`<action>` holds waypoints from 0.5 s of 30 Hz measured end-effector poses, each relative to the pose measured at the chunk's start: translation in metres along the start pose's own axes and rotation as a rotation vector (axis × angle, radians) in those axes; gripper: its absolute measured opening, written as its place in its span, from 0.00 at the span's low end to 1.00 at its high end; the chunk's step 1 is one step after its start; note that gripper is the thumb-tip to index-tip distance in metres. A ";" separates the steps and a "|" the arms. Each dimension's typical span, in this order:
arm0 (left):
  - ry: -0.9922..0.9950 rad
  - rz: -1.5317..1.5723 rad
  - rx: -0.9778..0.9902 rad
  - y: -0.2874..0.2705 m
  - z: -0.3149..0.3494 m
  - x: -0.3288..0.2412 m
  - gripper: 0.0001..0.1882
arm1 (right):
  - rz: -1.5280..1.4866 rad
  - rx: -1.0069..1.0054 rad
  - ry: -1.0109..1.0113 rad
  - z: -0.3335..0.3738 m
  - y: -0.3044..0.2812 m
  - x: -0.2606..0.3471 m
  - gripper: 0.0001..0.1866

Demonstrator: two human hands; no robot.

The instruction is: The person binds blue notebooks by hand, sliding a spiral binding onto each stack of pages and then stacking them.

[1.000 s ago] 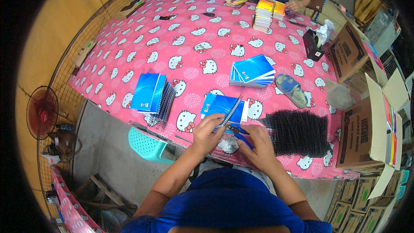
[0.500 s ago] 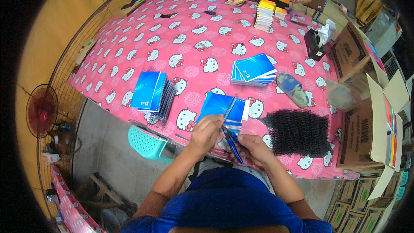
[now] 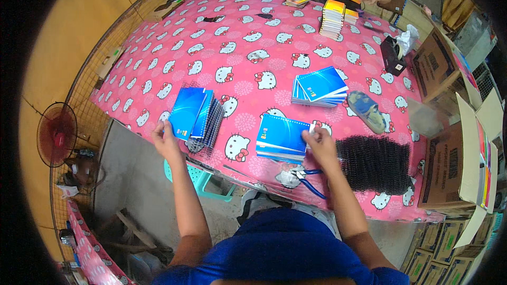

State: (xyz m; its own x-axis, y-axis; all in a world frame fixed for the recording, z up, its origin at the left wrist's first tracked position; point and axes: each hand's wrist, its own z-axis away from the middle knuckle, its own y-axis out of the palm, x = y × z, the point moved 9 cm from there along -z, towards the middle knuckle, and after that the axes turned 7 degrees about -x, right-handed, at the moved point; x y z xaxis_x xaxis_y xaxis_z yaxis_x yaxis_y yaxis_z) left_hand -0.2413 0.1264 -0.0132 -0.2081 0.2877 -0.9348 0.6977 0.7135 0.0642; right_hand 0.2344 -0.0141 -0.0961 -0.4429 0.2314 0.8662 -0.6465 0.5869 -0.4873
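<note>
The left hand (image 3: 165, 140) has moved off to pinch the bound notebooks (image 3: 194, 116) near the table's (image 3: 174, 53) left front edge; right hand (image 3: 318, 142), fingers pressed together, rests on the blue notebook (image 3: 282, 136), pliers (image 3: 306, 177) now lying down.

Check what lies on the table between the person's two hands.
Head view: between left hand and right hand lie a row of spiral notebooks and a blue notebook stack.

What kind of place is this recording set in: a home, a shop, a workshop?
Most likely a small workshop where notebooks are bound or packed. Stacks of blue spiral notebooks lie on a long table under a pink patterned cloth, a heap of black wire coils sits beside them, and cardboard cartons stand along the right side.
</note>
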 end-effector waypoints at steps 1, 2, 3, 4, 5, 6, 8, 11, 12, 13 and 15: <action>0.061 -0.086 -0.044 0.000 0.008 -0.015 0.13 | 0.007 0.033 0.015 -0.004 0.011 -0.004 0.23; 0.123 -0.171 -0.087 0.000 0.016 -0.031 0.15 | 0.051 0.039 0.005 -0.005 0.008 -0.008 0.23; 0.183 -0.115 -0.073 -0.002 0.023 -0.053 0.18 | 0.089 0.061 -0.012 -0.004 0.006 0.001 0.23; 0.240 -0.052 -0.050 0.000 0.034 -0.080 0.21 | 0.132 0.073 -0.026 -0.004 -0.001 0.004 0.23; 0.297 0.017 -0.018 0.006 0.050 -0.103 0.25 | 0.090 -0.021 -0.104 -0.011 -0.016 -0.008 0.20; 0.252 0.074 0.068 0.007 0.063 -0.105 0.26 | 0.141 -0.035 -0.061 -0.007 -0.029 0.013 0.15; 0.156 0.232 0.266 0.031 0.100 -0.112 0.30 | -0.141 -0.095 -0.036 -0.005 -0.049 0.014 0.12; 0.007 0.092 0.813 0.095 0.182 -0.104 0.27 | -0.460 0.042 -0.032 0.012 -0.035 0.047 0.12; 0.012 -0.037 0.959 0.110 0.205 -0.097 0.24 | -0.475 0.080 0.004 0.015 -0.032 0.054 0.14; -0.145 0.046 1.018 0.118 0.211 -0.082 0.22 | -0.494 0.123 0.037 0.019 -0.028 0.064 0.16; -0.466 0.214 1.133 0.144 0.224 -0.050 0.19 | -0.553 0.146 0.020 0.017 -0.027 0.075 0.21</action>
State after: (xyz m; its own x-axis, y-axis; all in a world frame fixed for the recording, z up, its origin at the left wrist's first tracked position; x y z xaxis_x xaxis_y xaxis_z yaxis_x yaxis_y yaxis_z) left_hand 0.0232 0.0715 -0.0354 0.0841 -0.0894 -0.9924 0.9343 -0.3392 0.1097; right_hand 0.2077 -0.0257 -0.0199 -0.0035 -0.0644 0.9979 -0.8586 0.5117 0.0300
